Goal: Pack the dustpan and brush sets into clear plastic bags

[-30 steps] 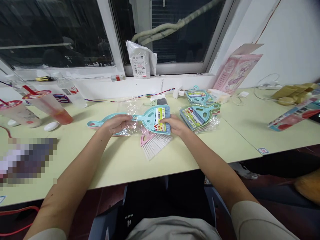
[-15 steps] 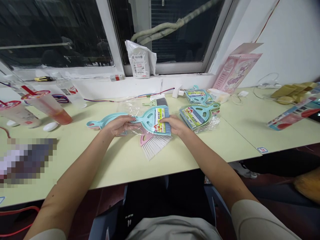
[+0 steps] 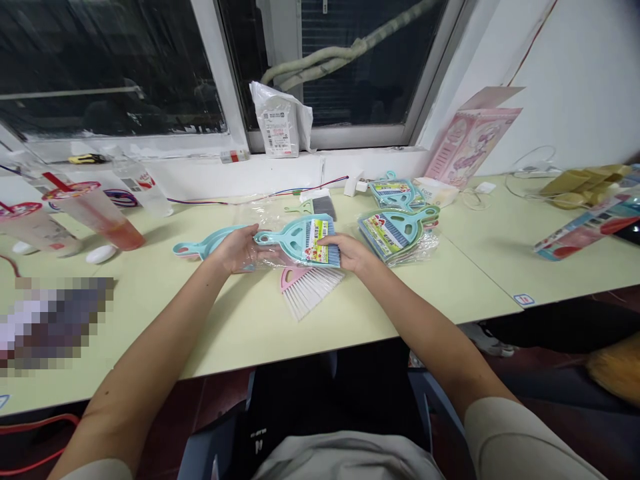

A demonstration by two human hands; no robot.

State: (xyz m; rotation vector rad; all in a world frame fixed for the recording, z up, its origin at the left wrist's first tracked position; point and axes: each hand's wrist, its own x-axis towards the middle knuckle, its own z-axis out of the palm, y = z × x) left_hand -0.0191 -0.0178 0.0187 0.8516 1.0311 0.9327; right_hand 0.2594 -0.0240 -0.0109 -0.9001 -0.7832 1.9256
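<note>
Crowded desk (image 3: 290,340) tbh: cups (image 3: 95,213) left, packs (image 3: 393,233) right, pink brush (image 3: 313,290) up front. Gripping dustpan (image 3: 295,237) with right hand (image 3: 351,253), left hand (image 3: 236,252) half-open at its handle (image 3: 267,238).

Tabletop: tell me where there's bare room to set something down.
Bare: tabletop between the bagged dustpan stack and red-and-blue package; between pink brush and front edge. Crowded: around left hand, right hand and drink cups.

we see a pale yellow table (image 3: 360,312), dark windows (image 3: 110,60) behind the table, white wall (image 3: 590,87) behind its right end, reddish floor (image 3: 175,410) below
</note>
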